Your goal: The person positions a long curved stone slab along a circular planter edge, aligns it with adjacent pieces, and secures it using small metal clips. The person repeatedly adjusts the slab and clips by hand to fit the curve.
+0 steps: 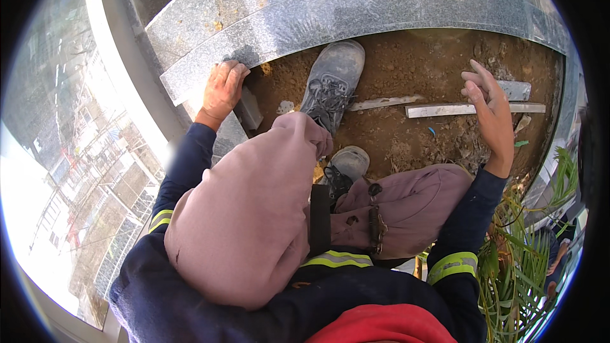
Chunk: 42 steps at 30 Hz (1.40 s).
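Note:
A grey speckled granite slab [286, 22] curves across the far side, its near edge over bare soil. At that slab's left end, my left hand [222, 92] has its fingers curled on the edge; the fingertips are partly hidden. My right hand [492, 111] hangs over the soil at the right, fingers stretched out and thumb apart, holding nothing. Below it lie a long pale strip [441, 110] and a short grey stone piece [515, 91]. Another thin strip [384, 103] rests on the dirt beside my dusty shoe [333, 76].
A small grey block [249, 109] stands by the left wall. A metal-framed glass pane [76, 152] rises at my left. Palm leaves [515, 260] crowd the lower right, with part of another person [556, 260] beyond them. My second shoe [348, 165] is on the soil [400, 67].

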Each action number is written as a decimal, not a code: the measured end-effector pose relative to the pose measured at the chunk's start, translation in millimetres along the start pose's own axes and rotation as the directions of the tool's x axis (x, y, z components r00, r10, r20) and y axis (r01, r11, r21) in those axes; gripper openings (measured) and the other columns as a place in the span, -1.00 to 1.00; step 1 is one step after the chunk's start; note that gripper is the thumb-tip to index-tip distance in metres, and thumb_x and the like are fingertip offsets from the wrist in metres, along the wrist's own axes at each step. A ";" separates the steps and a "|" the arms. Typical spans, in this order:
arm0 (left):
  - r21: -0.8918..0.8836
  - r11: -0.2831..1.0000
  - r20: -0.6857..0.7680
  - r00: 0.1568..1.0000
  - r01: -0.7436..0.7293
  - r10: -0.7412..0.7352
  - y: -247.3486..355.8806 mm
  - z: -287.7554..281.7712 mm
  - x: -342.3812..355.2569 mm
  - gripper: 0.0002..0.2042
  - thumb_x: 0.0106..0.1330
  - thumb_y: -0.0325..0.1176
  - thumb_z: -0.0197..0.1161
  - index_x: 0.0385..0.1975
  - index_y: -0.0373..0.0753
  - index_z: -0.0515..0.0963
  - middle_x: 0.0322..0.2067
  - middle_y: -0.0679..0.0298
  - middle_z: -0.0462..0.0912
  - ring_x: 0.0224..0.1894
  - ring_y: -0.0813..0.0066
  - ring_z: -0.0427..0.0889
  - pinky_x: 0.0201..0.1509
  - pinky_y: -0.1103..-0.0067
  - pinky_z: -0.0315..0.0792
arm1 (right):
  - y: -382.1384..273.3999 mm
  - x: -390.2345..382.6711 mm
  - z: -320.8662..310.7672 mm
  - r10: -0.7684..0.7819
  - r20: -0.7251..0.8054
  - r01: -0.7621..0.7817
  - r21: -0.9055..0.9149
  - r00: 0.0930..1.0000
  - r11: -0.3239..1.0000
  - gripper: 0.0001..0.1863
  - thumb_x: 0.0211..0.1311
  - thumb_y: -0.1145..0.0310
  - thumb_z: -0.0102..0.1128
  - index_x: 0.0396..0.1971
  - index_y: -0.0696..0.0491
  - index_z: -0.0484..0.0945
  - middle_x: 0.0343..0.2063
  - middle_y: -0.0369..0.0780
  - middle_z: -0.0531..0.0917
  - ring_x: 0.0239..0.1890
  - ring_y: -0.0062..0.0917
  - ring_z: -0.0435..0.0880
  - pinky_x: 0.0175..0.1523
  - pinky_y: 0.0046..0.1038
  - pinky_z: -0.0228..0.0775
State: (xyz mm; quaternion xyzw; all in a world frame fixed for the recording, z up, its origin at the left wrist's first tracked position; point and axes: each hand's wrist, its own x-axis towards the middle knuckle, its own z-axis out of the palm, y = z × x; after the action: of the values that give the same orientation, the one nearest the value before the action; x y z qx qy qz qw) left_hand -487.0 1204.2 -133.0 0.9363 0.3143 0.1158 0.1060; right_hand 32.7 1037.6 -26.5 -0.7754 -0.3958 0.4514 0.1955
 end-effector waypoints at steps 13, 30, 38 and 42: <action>-0.099 0.672 -0.163 0.654 0.734 -0.739 -8.6 -25.3 -58.4 -0.88 0.49 -0.39 0.14 -0.24 -0.31 0.54 -0.34 0.13 0.61 -0.28 0.14 0.57 -0.09 0.32 0.45 | 2.7 -3.4 -0.7 -0.022 -0.033 0.021 -0.035 0.999 0.999 -0.36 0.51 0.05 0.12 0.40 0.15 0.39 0.08 -0.09 0.67 -0.04 -0.47 0.63 0.16 -0.36 0.46; -0.208 0.284 -0.176 0.250 0.936 -0.952 -54.8 -81.7 -64.5 -0.62 0.57 -0.12 0.06 -0.02 -0.28 0.70 -0.25 0.22 0.74 -0.24 0.46 0.64 -0.05 0.47 0.49 | 9.2 0.1 -2.4 -0.019 -0.009 0.019 -0.027 1.000 0.999 -0.36 0.51 0.05 0.13 0.40 0.15 0.38 0.09 -0.09 0.67 -0.03 -0.45 0.66 0.12 -0.38 0.48; -0.302 0.646 -0.315 0.567 0.701 -0.761 -56.4 -69.6 -29.7 -0.75 0.49 -0.38 0.20 0.04 -0.35 0.65 -0.09 0.10 0.74 -0.27 0.44 0.74 -0.09 0.52 0.60 | 7.5 -1.0 -2.1 -0.010 -0.021 0.010 0.017 1.000 1.000 -0.36 0.50 0.07 0.15 0.41 0.14 0.38 0.10 -0.06 0.67 0.01 -0.44 0.66 0.10 -0.37 0.50; -0.361 0.463 -0.239 0.399 0.810 -0.885 -52.0 -74.4 -24.7 -0.74 0.50 -0.35 0.21 -0.04 -0.44 0.65 -0.28 0.18 0.74 -0.42 0.51 0.68 -0.21 0.57 0.57 | 8.5 -1.1 -4.4 0.002 -0.022 -0.002 0.000 1.000 1.000 -0.36 0.50 0.05 0.14 0.40 0.14 0.38 0.09 -0.08 0.67 -0.01 -0.45 0.66 0.09 -0.38 0.49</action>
State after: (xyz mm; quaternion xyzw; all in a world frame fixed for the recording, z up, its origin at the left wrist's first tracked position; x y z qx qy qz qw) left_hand -556.6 1239.0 -80.1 0.5847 0.7490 0.2602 0.1714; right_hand 39.8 1031.8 -29.2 -0.7808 -0.3929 0.4430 0.1994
